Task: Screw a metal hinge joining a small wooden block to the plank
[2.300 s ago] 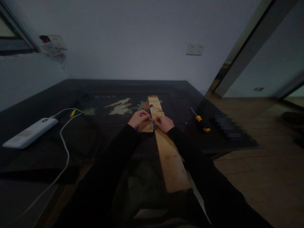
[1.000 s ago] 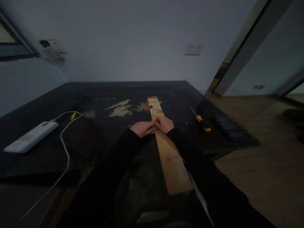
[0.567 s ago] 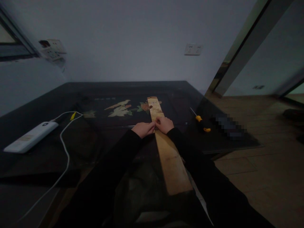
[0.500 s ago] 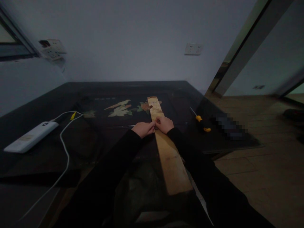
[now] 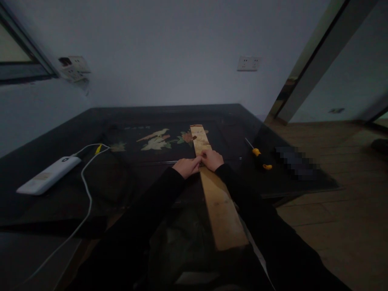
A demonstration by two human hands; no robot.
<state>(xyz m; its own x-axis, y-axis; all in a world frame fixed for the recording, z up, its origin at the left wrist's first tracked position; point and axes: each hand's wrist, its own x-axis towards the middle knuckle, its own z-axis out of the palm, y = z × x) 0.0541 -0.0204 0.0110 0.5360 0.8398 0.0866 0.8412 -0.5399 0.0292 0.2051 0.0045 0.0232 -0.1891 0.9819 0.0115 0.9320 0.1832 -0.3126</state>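
Observation:
A long wooden board [image 5: 222, 212] lies lengthwise before me, its far end on the dark table and its near end sticking out over the edge toward my lap. My left hand [image 5: 188, 166] is at the board's left edge, with thumb and fingers pinched together. Close against it, my right hand [image 5: 213, 160] rests on top of the board, its fingers curled in a pinch. The fingertips of both hands meet over the wood. Whatever small thing is between them is hidden and too dark to make out.
A screwdriver [image 5: 258, 157] with a yellow and black handle lies right of the board. Beyond it is a dark, blurred-out object [image 5: 295, 162]. On the left, a white power strip [image 5: 50, 176] trails a white cable [image 5: 87, 194] over the front edge of the table [image 5: 145, 109].
The whole view has shifted slightly, so everything appears a little further right. Both hands keep their pinch at about the same spot on the board.

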